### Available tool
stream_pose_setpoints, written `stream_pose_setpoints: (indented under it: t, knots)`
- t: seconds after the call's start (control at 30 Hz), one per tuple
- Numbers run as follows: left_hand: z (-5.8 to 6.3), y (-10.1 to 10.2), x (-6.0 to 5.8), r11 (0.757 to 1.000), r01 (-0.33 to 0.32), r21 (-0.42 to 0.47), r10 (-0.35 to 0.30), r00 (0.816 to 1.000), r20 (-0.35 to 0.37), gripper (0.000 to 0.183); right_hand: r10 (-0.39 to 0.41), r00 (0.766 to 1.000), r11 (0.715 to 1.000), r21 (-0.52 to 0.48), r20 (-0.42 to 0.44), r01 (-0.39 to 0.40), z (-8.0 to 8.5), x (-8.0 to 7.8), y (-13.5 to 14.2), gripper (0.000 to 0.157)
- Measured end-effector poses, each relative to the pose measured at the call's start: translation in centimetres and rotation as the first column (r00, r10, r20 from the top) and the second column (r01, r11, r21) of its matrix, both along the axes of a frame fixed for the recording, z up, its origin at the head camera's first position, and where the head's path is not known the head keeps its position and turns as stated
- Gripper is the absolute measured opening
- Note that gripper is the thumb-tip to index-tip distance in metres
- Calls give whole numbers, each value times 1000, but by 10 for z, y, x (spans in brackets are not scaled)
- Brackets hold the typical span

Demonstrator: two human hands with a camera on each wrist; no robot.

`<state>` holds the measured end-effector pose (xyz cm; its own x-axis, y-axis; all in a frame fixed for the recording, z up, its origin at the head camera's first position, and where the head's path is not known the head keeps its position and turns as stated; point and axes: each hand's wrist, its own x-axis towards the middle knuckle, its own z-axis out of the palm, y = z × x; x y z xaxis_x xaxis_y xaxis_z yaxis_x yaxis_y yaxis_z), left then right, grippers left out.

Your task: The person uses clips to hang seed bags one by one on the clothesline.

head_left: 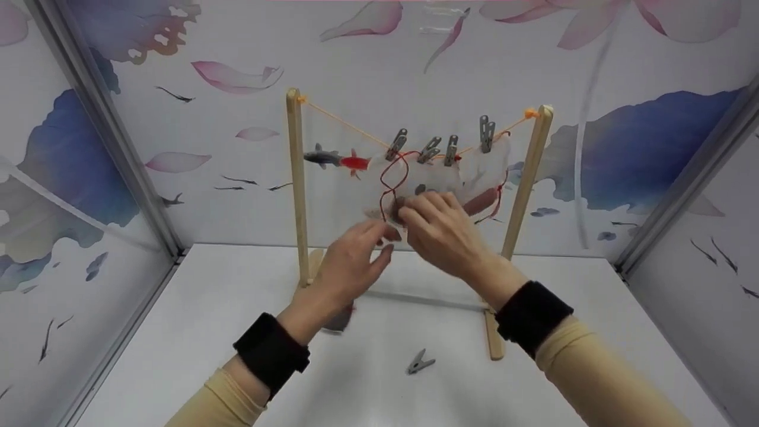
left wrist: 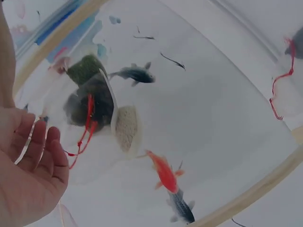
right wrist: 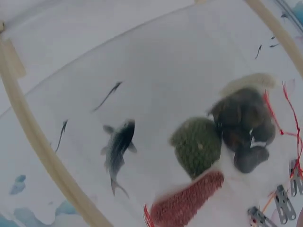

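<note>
Sheer drawstring bags hang in a row from an orange string (head_left: 344, 126), held by several metal clothespins (head_left: 487, 135). One bag of dark lumps (right wrist: 244, 123) hangs beside a bag of green grains (right wrist: 196, 146), a bag of reddish grains (right wrist: 189, 198) and a pale bag (left wrist: 127, 127). My left hand (head_left: 354, 255) is below the bags, fingers loosely bent and holding nothing. My right hand (head_left: 442, 231) is in front of the row with bent fingers, its fingertips at the dark and pale bags. Whether they pinch anything is hidden.
The string runs between two wooden posts (head_left: 295, 190) of a rack, with a crossbar (head_left: 424, 299) low down. A loose clothespin (head_left: 420, 362) lies on the white table (head_left: 237, 350). Another dark bag (head_left: 339, 321) lies by the left foot. Patterned panels enclose the space.
</note>
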<state>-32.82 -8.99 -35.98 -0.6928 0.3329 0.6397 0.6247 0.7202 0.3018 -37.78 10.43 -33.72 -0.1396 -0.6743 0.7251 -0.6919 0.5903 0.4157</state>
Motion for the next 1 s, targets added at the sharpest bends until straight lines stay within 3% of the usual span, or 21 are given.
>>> stream_pose_setpoints:
  t: [0.07,0.1,0.13,0.17,0.23,0.3,0.33,0.4,0.47,0.5,0.6,0.7,0.77,0.87,0.93,1.0]
  knots:
    - [-14,3,13,997,30,-69,-28,999,39,11,-7,985,998,62,171,-4,-21,11,3,11]
    - [-21,4,18,995,46,-93,-39,997,72,10,-17,958,996,93,286,-10,-32,17,5,9]
    - [-28,4,24,992,64,-112,-51,992,115,10,-45,911,991,130,411,-10,-43,22,7,8]
    - [-35,4,29,988,84,-126,-62,984,169,10,-86,845,985,171,528,-6,-54,27,10,9]
    - [-50,3,37,982,125,-140,-79,952,295,11,-186,676,970,242,713,12,-80,36,17,15]
    - [-65,3,43,979,156,-134,-84,899,429,15,-266,513,957,286,816,41,-107,42,24,24]
    - [-73,3,45,977,167,-133,-81,868,489,17,-301,450,949,309,840,59,-119,45,27,29]
    - [-89,4,50,975,173,-139,-59,806,589,20,-340,369,939,330,865,92,-144,51,33,39]
    - [-104,6,53,974,166,-153,-27,757,653,25,-350,323,937,330,879,116,-163,56,37,47]
    - [-111,8,55,974,162,-160,-10,734,679,27,-346,312,938,322,885,127,-171,58,39,49]
    - [-128,13,59,974,135,-185,43,684,728,34,-324,336,945,289,884,150,-189,62,39,52]
    - [-140,19,61,977,101,-189,78,653,754,39,-312,410,949,263,857,172,-200,65,37,48]
    - [-146,23,62,979,79,-187,93,642,761,40,-314,451,949,256,836,185,-206,68,35,41]
    - [-152,28,64,981,60,-187,107,634,766,41,-314,492,949,249,812,195,-212,72,34,26]
    - [-155,31,65,980,57,-190,111,636,764,40,-301,495,953,232,815,197,-215,76,34,18]
    - [-158,35,67,980,59,-188,105,654,749,39,-262,483,963,197,836,183,-216,82,36,16]
